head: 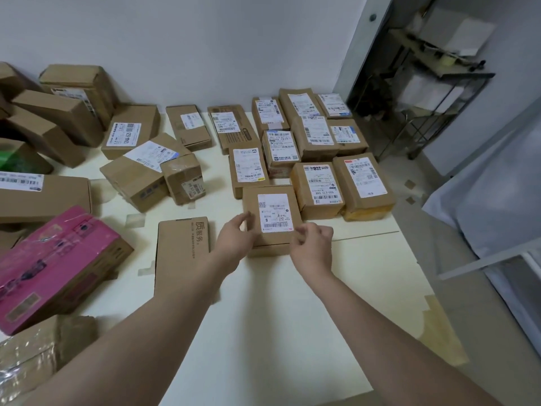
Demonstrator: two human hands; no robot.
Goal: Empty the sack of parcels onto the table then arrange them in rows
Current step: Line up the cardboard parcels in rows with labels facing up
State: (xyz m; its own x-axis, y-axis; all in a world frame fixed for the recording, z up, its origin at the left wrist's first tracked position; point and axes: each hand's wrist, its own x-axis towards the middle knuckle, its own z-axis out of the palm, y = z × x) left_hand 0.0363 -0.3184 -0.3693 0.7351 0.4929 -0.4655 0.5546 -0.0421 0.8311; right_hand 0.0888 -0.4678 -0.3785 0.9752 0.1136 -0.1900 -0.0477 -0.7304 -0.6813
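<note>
Pale tabletop (278, 303), parcels (316, 183) rowed at right, box (273, 213) flat at front of them, left hand (234, 238) and right hand (311, 247) at its near corners, fingers (244, 219) loosely curled, grip unclear; probably light, stiff, best held by opposite sides.

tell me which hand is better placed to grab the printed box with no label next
Left, likely. The left hand is right beside the printed box; the right hand is on the labelled box's far side and would have to reach across.
</note>
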